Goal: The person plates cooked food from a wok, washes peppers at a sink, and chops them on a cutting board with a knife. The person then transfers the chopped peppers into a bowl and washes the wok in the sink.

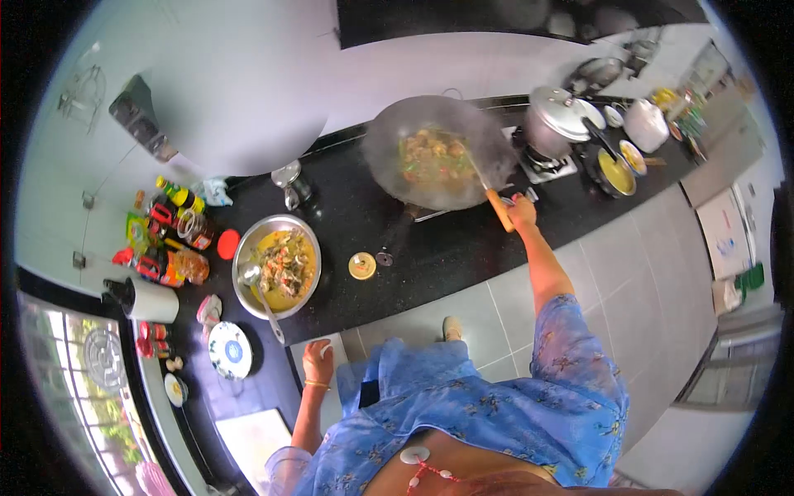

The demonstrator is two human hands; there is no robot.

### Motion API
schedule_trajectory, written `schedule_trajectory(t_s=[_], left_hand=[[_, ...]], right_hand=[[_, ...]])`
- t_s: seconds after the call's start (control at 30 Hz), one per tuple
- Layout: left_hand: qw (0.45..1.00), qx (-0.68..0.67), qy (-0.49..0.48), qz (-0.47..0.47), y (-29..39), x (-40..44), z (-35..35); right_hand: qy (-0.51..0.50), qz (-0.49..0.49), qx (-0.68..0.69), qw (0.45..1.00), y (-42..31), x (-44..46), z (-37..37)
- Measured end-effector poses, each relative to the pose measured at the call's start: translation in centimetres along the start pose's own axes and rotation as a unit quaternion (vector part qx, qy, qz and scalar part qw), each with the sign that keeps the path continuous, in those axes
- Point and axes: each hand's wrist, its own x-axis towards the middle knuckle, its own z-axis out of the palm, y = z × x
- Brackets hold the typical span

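Gently stir the round grey metal wok; left grip half-curled, right grip by the orange wooden handle, can't tell either's hold.

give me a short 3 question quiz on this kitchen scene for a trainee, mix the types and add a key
1. True or false: the left hand is reaching into the wok.

2. Which of these is the right hand nearest to?
A) the blue-and-white plate
B) the wooden handle beside the wok
C) the red lid

3. Fill in the missing words: the head of the ladle rests in the ____.

Key:
1. False; it is beyond the front edge of the counter, well away from the wok.
2. B
3. metal bowl
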Motion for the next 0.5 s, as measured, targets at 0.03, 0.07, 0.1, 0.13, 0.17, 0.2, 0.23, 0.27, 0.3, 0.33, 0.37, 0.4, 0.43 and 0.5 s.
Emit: schedule_trajectory(t_s=[0.03,0.07,0.1,0.13,0.17,0.2,0.23,0.27,0.3,0.33,0.37,0.4,0.43,0.5], left_hand=[[1.0,0.001,0.023,-0.011,0.0,-0.7,0.2],[0.999,0.003,0.047,-0.026,-0.2,-1.4,0.5],[0.996,0.023,0.064,-0.05,0.1,-2.0,0.7],[0.994,0.038,0.08,-0.057,0.0,-2.6,1.2],[0.991,0.065,0.077,-0.087,0.9,-2.8,1.3],[0.983,0.06,0.087,-0.148,3.0,-2.6,1.2],[0.977,0.027,0.109,-0.182,3.1,-2.8,2.0],[0.968,0.005,0.128,-0.214,3.1,-2.9,2.7],[0.969,0.019,0.132,-0.207,3.1,-3.0,3.2],[0.962,0.01,0.14,-0.233,3.2,-3.1,3.7],[0.956,0.029,0.165,-0.241,2.9,-3.4,4.3],[0.949,0.014,0.191,-0.248,2.9,-3.6,4.3],[0.946,0.004,0.216,-0.241,2.2,-3.9,4.2],[0.897,-0.076,0.299,-0.317,1.3,-4.5,3.4]], right_hand=[[-0.009,-0.017,-0.043,0.999,-0.1,0.5,0.1],[-0.017,-0.039,-0.085,0.995,-0.2,0.9,0.0],[-0.015,-0.058,-0.077,0.995,-0.2,1.2,-0.4],[-0.015,-0.082,-0.068,0.994,-0.1,1.4,-0.8],[-0.022,-0.086,-0.054,0.995,0.0,1.9,-0.9],[-0.032,-0.09,-0.04,0.995,0.2,2.2,-0.6],[-0.02,-0.082,-0.017,0.996,0.5,2.4,-0.2],[-0.007,-0.074,0.007,0.997,0.6,2.7,0.2],[0.011,-0.087,0.013,0.996,0.8,2.8,0.4],[0.028,-0.099,0.019,0.995,1.2,2.8,0.4],[-0.027,-0.071,0.082,0.994,1.7,3.1,0.5],[-0.085,-0.041,0.14,0.986,2.0,3.3,0.8],[-0.111,-0.049,0.151,0.981,1.9,3.2,0.2],[-0.2,0.018,0.304,0.931,3.0,2.4,-0.1]])
